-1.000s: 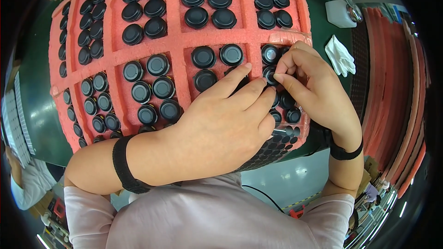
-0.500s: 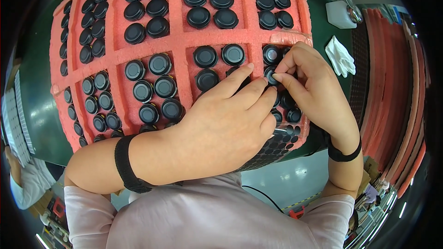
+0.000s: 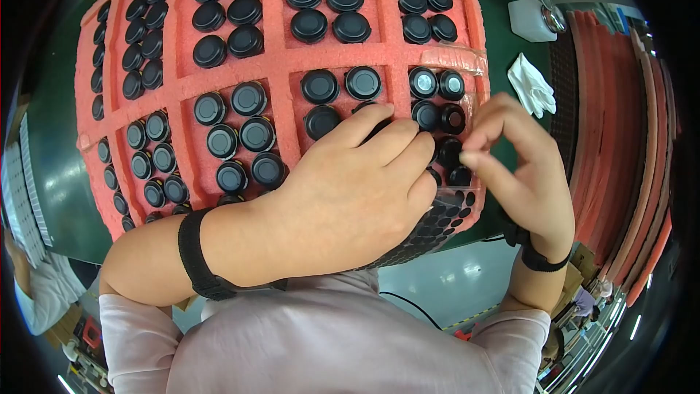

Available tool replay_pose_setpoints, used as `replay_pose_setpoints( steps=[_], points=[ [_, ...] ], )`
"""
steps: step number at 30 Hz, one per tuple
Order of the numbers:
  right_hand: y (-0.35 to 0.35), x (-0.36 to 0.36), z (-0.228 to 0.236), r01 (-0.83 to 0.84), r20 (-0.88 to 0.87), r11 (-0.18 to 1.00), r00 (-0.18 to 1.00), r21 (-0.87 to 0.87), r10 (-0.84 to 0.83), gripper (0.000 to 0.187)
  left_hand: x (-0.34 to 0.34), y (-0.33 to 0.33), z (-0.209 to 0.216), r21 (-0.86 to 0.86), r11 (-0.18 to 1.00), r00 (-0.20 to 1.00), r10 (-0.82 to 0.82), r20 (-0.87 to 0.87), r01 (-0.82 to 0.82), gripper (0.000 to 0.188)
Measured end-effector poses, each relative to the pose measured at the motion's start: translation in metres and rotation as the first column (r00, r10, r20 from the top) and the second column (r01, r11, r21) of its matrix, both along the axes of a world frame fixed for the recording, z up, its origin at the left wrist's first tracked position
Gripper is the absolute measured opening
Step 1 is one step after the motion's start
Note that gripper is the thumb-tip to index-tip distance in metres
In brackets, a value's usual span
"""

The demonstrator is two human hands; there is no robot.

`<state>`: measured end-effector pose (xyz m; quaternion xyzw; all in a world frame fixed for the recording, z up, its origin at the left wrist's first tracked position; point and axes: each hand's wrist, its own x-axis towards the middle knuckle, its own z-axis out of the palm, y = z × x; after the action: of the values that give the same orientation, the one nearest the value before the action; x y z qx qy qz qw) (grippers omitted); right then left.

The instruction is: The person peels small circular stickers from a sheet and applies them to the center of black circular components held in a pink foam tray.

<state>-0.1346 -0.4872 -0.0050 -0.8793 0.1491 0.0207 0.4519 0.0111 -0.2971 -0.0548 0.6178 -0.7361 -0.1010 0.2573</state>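
My left hand (image 3: 350,193) reaches across the near right part of a pink foam tray (image 3: 281,113). Its fingers curl down and its thumb is hidden beneath. A clear sheet of black round dots (image 3: 441,222) comes out from under this hand, by the bent index finger, and seems gripped there. My right hand (image 3: 521,168) is at the tray's right edge, thumb and forefinger pinched together; anything between them is too small to make out. Beside the fingertips, in the right compartment, stand several black round lens-like parts (image 3: 424,114), two with shiny tops (image 3: 451,83).
More black round parts (image 3: 248,96) fill the other compartments. On the green table (image 3: 62,197) to the right are a white glove (image 3: 531,86) and a white dispenser bottle (image 3: 531,20). Stacked pink foam sheets (image 3: 612,138) stand far right. Another person's sleeve (image 3: 51,288) shows at left.
My right hand has moved right and nearer, off the part it was touching, uncovering the right compartment's far parts. My left hand has hardly moved. The whole view has shifted slightly.
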Motion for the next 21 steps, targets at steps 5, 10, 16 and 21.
replay_pose_setpoints(
  steps=[5, 10, 16, 21],
  points=[
    [0.01, -0.016, 0.003, -0.013, -0.027, 0.993, 1.0, 0.115, 0.016, 0.022, -0.002, 0.001, 0.002, 0.001, 0.999, 0.999, 0.051, -0.009, -0.051, 0.028],
    [0.02, -0.019, 0.002, 0.102, -0.044, 0.993, 0.994, 0.054, -0.099, 0.028, -0.001, 0.001, 0.003, 0.0, 0.994, 0.994, 0.108, 0.008, -0.108, 0.029],
    [0.024, -0.018, -0.001, 0.174, -0.08, 0.984, 0.981, -0.025, -0.175, 0.03, -0.003, 0.0, -0.003, -0.054, 0.992, 0.992, 0.12, 0.026, -0.118, 0.027],
    [0.026, -0.019, -0.005, 0.168, -0.052, 0.985, 0.984, -0.04, -0.17, 0.029, -0.004, 0.002, -0.004, -0.07, 0.99, 0.99, 0.128, 0.058, -0.124, 0.026]
  ],
)
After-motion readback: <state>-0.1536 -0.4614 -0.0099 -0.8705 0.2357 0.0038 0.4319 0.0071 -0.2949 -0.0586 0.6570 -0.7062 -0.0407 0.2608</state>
